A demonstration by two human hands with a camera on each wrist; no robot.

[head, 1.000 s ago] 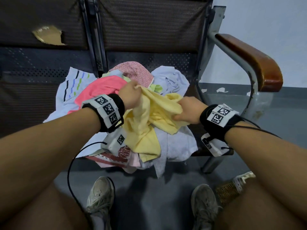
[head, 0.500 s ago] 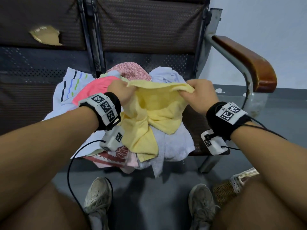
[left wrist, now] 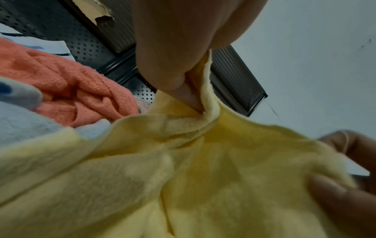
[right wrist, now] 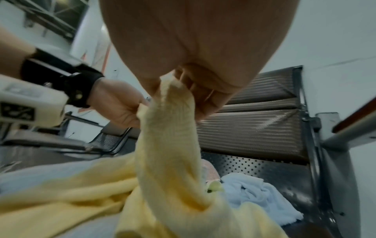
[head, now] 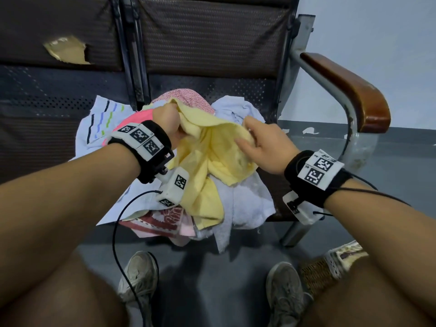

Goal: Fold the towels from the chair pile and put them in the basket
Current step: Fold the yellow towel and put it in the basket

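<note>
The yellow towel lies on top of the pile on the chair, its upper edge lifted. The left hand pinches one end of that edge, and the right hand holds a bunched fold further along (fingers closed on cloth in the wrist view). It looks light, limp and non-slippery; gripping two adjacent corners would let it hang flat. The basket sits on the floor by the right foot.

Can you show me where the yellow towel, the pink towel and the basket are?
yellow towel (head: 207, 147): head view, on the bunched middle between the two hands.
pink towel (head: 138, 116): head view, on the bit peeking out above the left wrist.
basket (head: 317, 272): head view, on its woven brown side by the right shoe.
</note>
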